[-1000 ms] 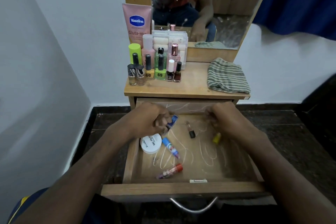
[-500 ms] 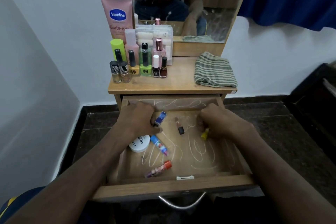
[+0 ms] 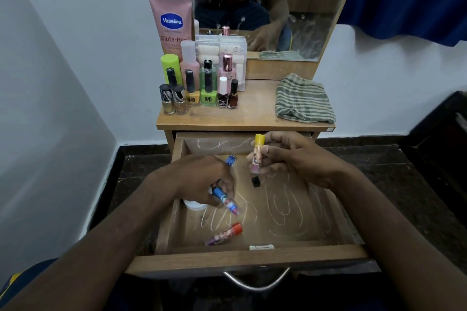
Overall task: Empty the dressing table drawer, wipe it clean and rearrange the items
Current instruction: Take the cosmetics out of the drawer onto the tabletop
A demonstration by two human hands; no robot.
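Balm stick [image 3: 256, 153] in rt fingers [image 3: 271, 156], above drawer [image 3: 247, 259]

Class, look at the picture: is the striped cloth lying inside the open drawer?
No, the striped cloth lies folded on the tabletop to the right of the bottles, above the open drawer.

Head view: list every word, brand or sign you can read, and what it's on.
"Vaseline": blue badge on the pink tube.
"Gluta-Hy", rest hidden by a bottle: same tube, below the badge.
"S"-like logo: yellow polish bottle and green polish bottle.
Letters on the pink perfume bottle: too hidden to read.
Dark polish bottle, lip balm prints and the tube's small print: too small or blurred.
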